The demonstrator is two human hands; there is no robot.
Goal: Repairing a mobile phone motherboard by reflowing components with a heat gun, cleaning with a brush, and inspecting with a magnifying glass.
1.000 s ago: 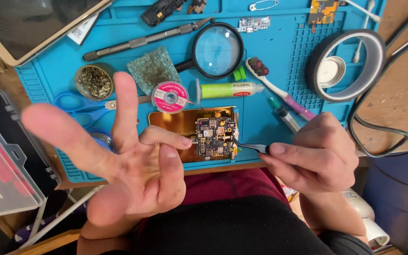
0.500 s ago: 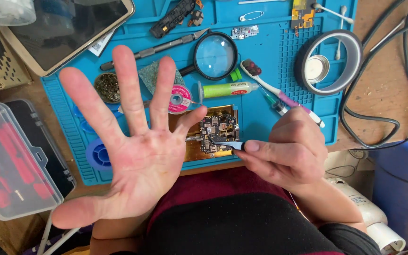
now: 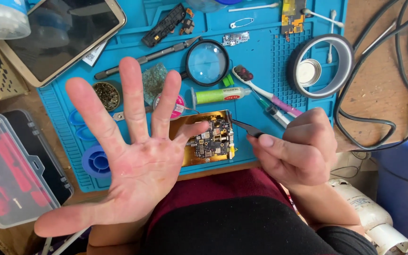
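- Your left hand [image 3: 133,170] is spread fully open, palm up toward the camera, all five fingers splayed; it has hold of nothing and hovers above the left part of the blue work mat [image 3: 260,61]; its little finger overlaps the left edge of the circuit board [image 3: 211,139].
- Your right hand [image 3: 293,151] is curled closed around a pair of dark tweezers [image 3: 242,126], pinched between thumb and forefinger; the tweezer tips point left and lie at the upper right corner of the circuit board; whether they touch it, you cannot tell.
- The circuit board lies near the front edge of the mat, between your two hands, with its gold-coloured plate showing around a dark cluster of components.
- Just behind the board: a pink spool [image 3: 179,106] partly hidden by your fingers, a green tube [image 3: 218,96] lying on its side, and a magnifying glass [image 3: 207,63] further back.
- To the right of the tube lies a toothbrush [image 3: 265,92] at a slant; beyond it sits a round ring lamp [image 3: 321,66].
- Off the mat to the left: a tablet [image 3: 57,33] with a dark screen, and a clear plastic case [image 3: 10,170] with red parts inside.
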